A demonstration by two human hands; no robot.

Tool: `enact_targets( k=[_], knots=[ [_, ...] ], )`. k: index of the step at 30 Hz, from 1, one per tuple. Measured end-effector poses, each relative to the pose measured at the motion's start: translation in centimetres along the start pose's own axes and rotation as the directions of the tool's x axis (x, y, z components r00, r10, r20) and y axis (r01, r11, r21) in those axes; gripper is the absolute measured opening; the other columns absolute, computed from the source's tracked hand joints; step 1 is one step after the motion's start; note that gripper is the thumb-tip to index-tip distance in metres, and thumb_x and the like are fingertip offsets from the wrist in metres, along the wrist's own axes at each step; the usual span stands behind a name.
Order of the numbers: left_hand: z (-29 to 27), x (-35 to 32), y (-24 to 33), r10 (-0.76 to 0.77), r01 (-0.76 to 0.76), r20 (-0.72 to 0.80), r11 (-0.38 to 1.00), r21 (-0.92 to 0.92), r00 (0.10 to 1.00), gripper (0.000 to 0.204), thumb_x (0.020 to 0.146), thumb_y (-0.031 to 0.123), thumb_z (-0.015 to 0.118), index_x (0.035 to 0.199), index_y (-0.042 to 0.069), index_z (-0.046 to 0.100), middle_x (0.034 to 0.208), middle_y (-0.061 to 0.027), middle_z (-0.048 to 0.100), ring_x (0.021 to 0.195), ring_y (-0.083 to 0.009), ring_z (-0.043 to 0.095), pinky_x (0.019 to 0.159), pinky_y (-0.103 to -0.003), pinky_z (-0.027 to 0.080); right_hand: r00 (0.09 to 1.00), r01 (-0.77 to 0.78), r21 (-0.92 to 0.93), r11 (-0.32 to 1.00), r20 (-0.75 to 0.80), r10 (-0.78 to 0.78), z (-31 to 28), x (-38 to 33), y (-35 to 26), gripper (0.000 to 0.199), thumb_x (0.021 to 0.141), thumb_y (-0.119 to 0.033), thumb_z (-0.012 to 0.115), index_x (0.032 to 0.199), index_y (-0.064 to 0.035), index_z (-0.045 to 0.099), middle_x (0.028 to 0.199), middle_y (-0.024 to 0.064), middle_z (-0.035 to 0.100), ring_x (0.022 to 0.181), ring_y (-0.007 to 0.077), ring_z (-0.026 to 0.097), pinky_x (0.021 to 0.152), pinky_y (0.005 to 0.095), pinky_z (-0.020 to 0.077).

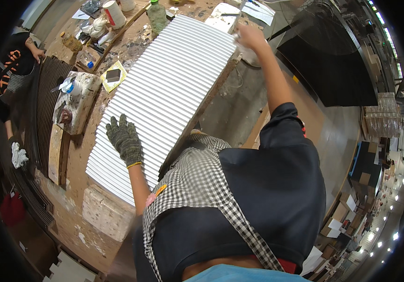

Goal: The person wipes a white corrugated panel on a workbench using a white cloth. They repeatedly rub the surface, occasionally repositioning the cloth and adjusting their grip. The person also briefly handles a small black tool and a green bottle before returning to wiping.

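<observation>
A white ribbed panel (164, 89) lies at a slant across the work table. My left hand (125, 141), in a dark grey-green knit glove, rests flat on its ribs near the closer end with the fingers spread. At the far right corner, my bare right hand (251, 37) is closed on a wadded white cloth (240, 42), held against the panel's edge. The fingers partly cover the cloth.
Left of the panel are a yellow-edged sheet with a dark block (113, 75), a paint-stained block (82, 105) bearing small tubs, and dark ribbed panels (51, 94). A green bottle (157, 18) and white bucket (113, 14) stand behind. A co-worker's hand (37, 54) shows far left.
</observation>
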State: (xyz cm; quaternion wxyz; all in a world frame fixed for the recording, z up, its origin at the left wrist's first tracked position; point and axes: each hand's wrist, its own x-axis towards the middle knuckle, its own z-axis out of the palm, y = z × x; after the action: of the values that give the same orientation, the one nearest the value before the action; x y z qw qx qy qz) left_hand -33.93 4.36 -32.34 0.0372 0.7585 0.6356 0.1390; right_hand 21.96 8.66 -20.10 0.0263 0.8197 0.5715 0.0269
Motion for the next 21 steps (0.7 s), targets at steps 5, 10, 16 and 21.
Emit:
enact_targets(
  k=[5,10,16,21],
  knots=[
    [-0.3,0.9,0.9,0.011,-0.01,0.01,0.999,-0.052,1.0,0.047,0.095,0.026,0.067,0.141,0.017,0.063,0.156,-0.0178,0.048,0.147,-0.0411,0.037,0.124,-0.053,0.024,0.947,0.254,0.225,0.941,-0.258,-0.194,4.1,7.8,-6.7,0.042,0.086,-0.045,0.077,0.113,-0.0148,0.068,0.106,0.0074,0.072,0.1,0.0259,0.07,0.082,0.0421,0.0601],
    [-0.5,0.4,0.4,-0.004,0.003,-0.011,0.999,-0.045,1.0,0.046,0.096,0.027,0.066,0.141,0.017,0.063,0.156,-0.0185,0.047,0.146,-0.0421,0.038,0.124,-0.053,0.025,0.971,0.2,0.159,0.967,-0.166,-0.173,8.4,7.3,-10.5,0.028,0.088,-0.026,0.072,0.115,-0.0224,0.071,0.121,0.0104,0.067,0.111,0.0339,0.066,0.09,0.0479,0.0572],
    [-0.6,0.2,0.1,-0.007,0.008,0.008,1.0,-0.017,1.0,0.045,0.097,0.028,0.066,0.141,0.017,0.063,0.156,-0.0177,0.047,0.146,-0.0416,0.037,0.123,-0.053,0.025,0.984,0.169,0.115,0.979,-0.07,-0.162,6.6,2.3,-6.9,0.023,0.089,-0.022,0.066,0.11,-0.0165,0.073,0.11,0.0135,0.071,0.102,0.0359,0.07,0.085,0.0492,0.0572],
    [-0.4,-0.1,0.4,0.018,-0.02,-0.029,0.998,-0.066,0.999,0.046,0.097,0.027,0.065,0.142,0.017,0.062,0.157,-0.0172,0.046,0.147,-0.0411,0.036,0.124,-0.053,0.024,0.979,0.05,-0.188,0.981,0.202,-0.011,5.4,-4.2,3.5,0.02,0.084,-0.02,0.065,0.096,-0.0102,0.077,0.104,0.0168,0.075,0.101,0.0371,0.072,0.084,0.048,0.0583]
  ],
)
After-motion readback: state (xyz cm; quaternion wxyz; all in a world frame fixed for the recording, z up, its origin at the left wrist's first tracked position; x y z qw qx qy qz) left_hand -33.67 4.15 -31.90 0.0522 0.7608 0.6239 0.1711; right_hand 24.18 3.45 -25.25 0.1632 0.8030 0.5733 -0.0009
